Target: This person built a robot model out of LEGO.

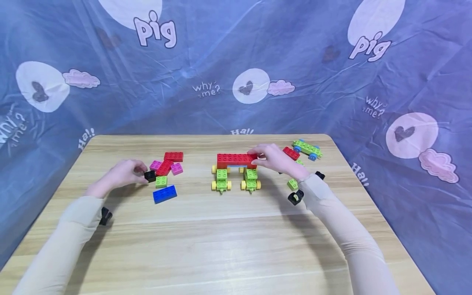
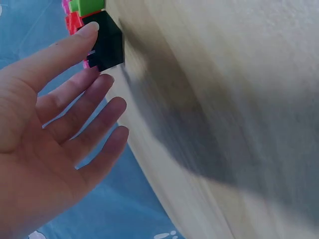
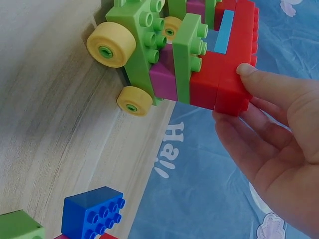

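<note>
At the left, my left hand (image 1: 126, 173) has its thumb and index finger at opposite sides of a black brick (image 1: 150, 176), pinching it; the other fingers are spread loosely. In the left wrist view the thumb tip overlaps the black brick (image 2: 108, 42). My right hand (image 1: 274, 159) grips the right end of a toy-brick build, thumb on one side of its long red top (image 1: 236, 159) and fingers on the other. The build spans two green wheeled bases (image 3: 137, 45) with yellow wheels (image 3: 110, 45); a purple brick (image 3: 164, 74) and a blue strip (image 3: 224, 31) show within it.
Beside the left hand lie red bricks (image 1: 173, 156), pink bricks (image 1: 177, 168), a green brick (image 1: 161, 182) and a blue brick (image 1: 164, 194). Beyond the right forearm are a green car base (image 1: 307, 148) with blue wheels, a red brick (image 1: 291, 153) and a green brick (image 1: 292, 184).
</note>
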Demonstrator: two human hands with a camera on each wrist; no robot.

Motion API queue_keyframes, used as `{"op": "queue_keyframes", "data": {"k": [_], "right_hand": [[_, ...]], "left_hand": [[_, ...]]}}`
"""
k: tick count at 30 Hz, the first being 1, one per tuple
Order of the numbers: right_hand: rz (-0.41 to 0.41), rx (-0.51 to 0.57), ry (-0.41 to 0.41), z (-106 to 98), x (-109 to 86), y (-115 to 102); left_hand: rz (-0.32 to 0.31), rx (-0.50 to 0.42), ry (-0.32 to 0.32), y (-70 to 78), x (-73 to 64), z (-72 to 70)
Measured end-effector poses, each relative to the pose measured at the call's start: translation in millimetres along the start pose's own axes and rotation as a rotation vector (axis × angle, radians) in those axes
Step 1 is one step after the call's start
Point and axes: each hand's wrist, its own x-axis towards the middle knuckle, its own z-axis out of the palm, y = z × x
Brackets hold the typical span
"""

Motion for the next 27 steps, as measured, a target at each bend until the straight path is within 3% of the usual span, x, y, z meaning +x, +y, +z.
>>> {"op": "queue_keyframes", "data": {"k": [14, 22, 27], "right_hand": [[-0.06, -0.012, -0.016, -6.1, -0.8, 2.3], [0.002, 0.025, -0.054, -15.4, -4.9, 8.8], [0.013, 0.037, -0.063, -17.1, -3.8, 12.2]], "left_hand": [[-0.003, -0.038, 0.02, 0.2, -3.7, 3.4], [0.032, -0.084, 0.025, 2.2, -5.1, -14.2], [0.037, -0.044, 0.076, 12.0, -0.5, -27.2]]}}
